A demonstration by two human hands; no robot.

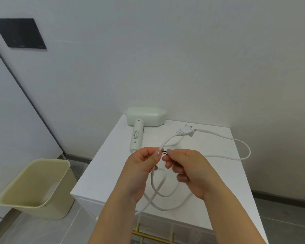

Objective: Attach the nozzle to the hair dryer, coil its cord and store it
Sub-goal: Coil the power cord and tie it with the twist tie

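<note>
Left hand [142,166]: fingers pinching the white cord [218,155] at a gathered point above the table [224,205]. Right hand [188,171]: fingers pinching a thin dark tie [164,153] that spans the short gap to the left thumb, touching the cord. Cord loops hang below both hands and trail right of the fingers across the table. Plug [186,131] lies beyond the fingers, resting on the table. Hair dryer [144,120], pale green, lies further beyond, at the table's far edge, nozzle [161,115] end pointing right. Beige bin [35,187] stands on the floor, well left of the hands.
</note>
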